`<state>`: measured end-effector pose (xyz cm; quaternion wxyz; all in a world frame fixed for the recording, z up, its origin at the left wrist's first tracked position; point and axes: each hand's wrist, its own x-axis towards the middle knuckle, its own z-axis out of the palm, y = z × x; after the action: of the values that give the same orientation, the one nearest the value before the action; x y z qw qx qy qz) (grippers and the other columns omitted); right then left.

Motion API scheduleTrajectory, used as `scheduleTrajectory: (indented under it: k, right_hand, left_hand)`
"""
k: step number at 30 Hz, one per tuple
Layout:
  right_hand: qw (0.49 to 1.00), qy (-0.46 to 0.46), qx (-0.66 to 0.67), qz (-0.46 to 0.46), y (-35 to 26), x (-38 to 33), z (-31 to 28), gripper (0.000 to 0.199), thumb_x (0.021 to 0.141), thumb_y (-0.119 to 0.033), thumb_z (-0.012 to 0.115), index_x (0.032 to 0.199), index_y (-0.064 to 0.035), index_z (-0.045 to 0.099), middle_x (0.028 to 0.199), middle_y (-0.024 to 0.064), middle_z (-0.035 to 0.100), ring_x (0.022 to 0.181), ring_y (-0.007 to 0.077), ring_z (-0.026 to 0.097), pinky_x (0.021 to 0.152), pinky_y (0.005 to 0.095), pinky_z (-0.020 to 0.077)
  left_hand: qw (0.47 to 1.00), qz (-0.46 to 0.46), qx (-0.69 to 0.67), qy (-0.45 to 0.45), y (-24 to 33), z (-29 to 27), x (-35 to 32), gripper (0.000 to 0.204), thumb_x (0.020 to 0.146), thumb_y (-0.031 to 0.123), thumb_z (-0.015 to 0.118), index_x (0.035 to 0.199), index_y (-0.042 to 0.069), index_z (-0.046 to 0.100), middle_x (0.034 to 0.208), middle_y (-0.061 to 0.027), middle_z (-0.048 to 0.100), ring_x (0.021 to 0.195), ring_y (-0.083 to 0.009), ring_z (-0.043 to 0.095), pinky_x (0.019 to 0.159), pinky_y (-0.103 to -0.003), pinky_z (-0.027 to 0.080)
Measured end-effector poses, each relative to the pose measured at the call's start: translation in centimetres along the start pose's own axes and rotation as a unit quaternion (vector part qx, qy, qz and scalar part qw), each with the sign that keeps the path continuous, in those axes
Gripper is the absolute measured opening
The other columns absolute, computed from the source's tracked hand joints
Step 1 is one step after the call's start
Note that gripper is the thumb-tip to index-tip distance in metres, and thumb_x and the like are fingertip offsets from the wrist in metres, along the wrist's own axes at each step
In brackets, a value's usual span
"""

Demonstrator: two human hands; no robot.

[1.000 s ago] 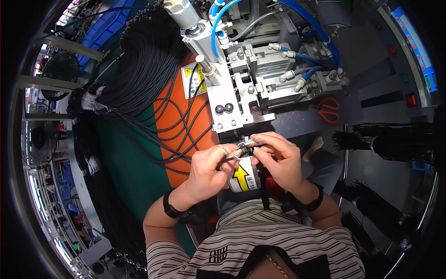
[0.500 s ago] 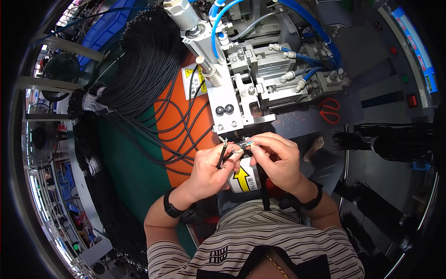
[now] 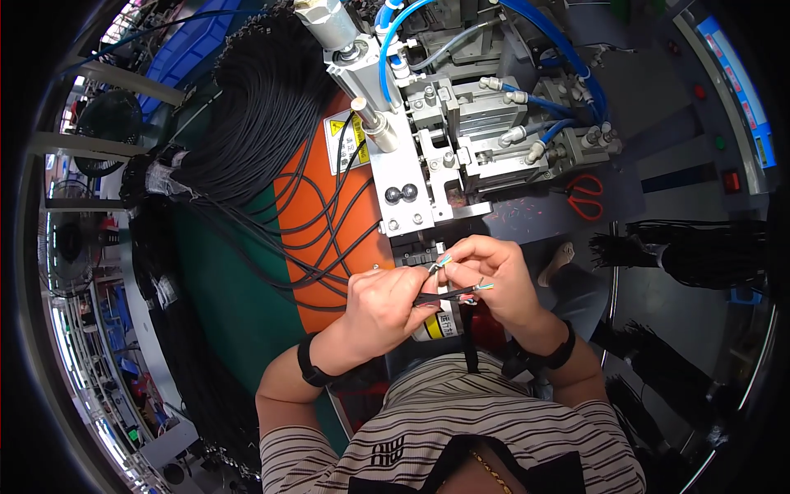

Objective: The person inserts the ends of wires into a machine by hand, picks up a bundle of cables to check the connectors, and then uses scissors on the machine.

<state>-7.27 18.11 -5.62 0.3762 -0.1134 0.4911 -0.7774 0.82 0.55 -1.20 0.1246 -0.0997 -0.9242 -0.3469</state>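
Note:
My left hand (image 3: 381, 300) is closed round black cables whose stripped ends point to the right. One cable end (image 3: 469, 291) shows several thin coloured wires fanned out below my fingers. Just above it, my right hand (image 3: 494, 276) pinches the coloured wires (image 3: 444, 261) of another stripped end between thumb and forefinger. Both hands are close together, in front of the near end of a metal machine (image 3: 403, 193). Fingers partly hide how many cables my left hand holds.
A large bundle of black cables (image 3: 255, 107) lies at the left, with loose strands crossing an orange mat (image 3: 329, 222). Red-handled scissors (image 3: 585, 198) rest right of the machine. Blue air hoses (image 3: 568, 49) arch over it. More cable bundles (image 3: 699, 251) hang at the right.
My left hand has turned so the cable ends it holds now point right instead of up. My right hand still pinches wires. The view has shifted slightly.

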Motion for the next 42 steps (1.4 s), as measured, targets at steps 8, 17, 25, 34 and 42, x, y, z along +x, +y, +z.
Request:
scheduleTrajectory:
  k: [8, 17, 25, 34, 42]
  right_hand:
    - [0.866, 0.081, -0.331, -0.366, -0.1, 0.0, 1.8, 0.006, 0.092, 0.005, 0.064, 0.098, 0.0052, 0.068, 0.089, 0.0082, 0.069, 0.072, 0.0101, 0.067, 0.063, 0.0215, 0.0523]
    - [0.981, -0.017, -0.176, -0.085, -0.7, 0.6, -0.7, 0.007, 0.087, 0.003, 0.069, 0.093, 0.0049, 0.068, 0.085, 0.0105, 0.068, 0.067, 0.0083, 0.063, 0.054, 0.0214, 0.0472]
    - [0.872, 0.025, -0.397, -0.286, -1.5, 0.8, 0.2, 0.004, 0.083, 0.004, 0.067, 0.087, 0.0027, 0.066, 0.079, 0.0087, 0.065, 0.056, 0.0101, 0.061, 0.047, 0.0241, 0.0443]
    - [0.840, 0.058, -0.460, -0.280, -1.1, 1.3, -0.1, 0.007, 0.080, 0.005, 0.068, 0.086, 0.0035, 0.065, 0.078, 0.0107, 0.064, 0.052, 0.0176, 0.061, 0.047, 0.0278, 0.0469]
    - [0.828, 0.071, -0.467, -0.303, -0.8, 1.5, -0.4, 0.008, 0.080, 0.004, 0.071, 0.088, 0.0042, 0.068, 0.081, 0.0154, 0.069, 0.063, 0.0258, 0.067, 0.055, 0.0313, 0.0522]
  left_hand:
    - [0.997, 0.037, 0.057, 0.032, 0.0, 0.2, -0.1, 0.024, 0.080, 0.018, 0.079, 0.088, 0.003, 0.062, 0.065, -0.0078, 0.059, 0.054, -0.0263, 0.061, 0.051, -0.035, 0.047]
    - [0.996, 0.037, 0.079, 0.007, 0.0, 0.3, -0.1, 0.020, 0.082, 0.016, 0.077, 0.088, 0.003, 0.062, 0.066, -0.0074, 0.060, 0.055, -0.0249, 0.062, 0.050, -0.035, 0.046]
    - [0.990, 0.029, 0.137, 0.016, 0.4, 0.1, -0.2, 0.026, 0.078, 0.007, 0.075, 0.101, 0.000, 0.067, 0.074, -0.0073, 0.061, 0.057, -0.0242, 0.060, 0.052, -0.035, 0.048]
    - [0.985, 0.074, 0.151, -0.039, -0.2, -0.7, 0.0, 0.047, 0.072, 0.008, 0.066, 0.117, -0.004, 0.065, 0.094, -0.0082, 0.058, 0.078, -0.0209, 0.059, 0.062, -0.031, 0.049]
    - [0.962, 0.111, 0.228, -0.097, 1.0, -0.8, 0.7, 0.049, 0.074, 0.009, 0.063, 0.121, -0.007, 0.064, 0.086, -0.0065, 0.051, 0.076, -0.0195, 0.052, 0.062, -0.030, 0.048]
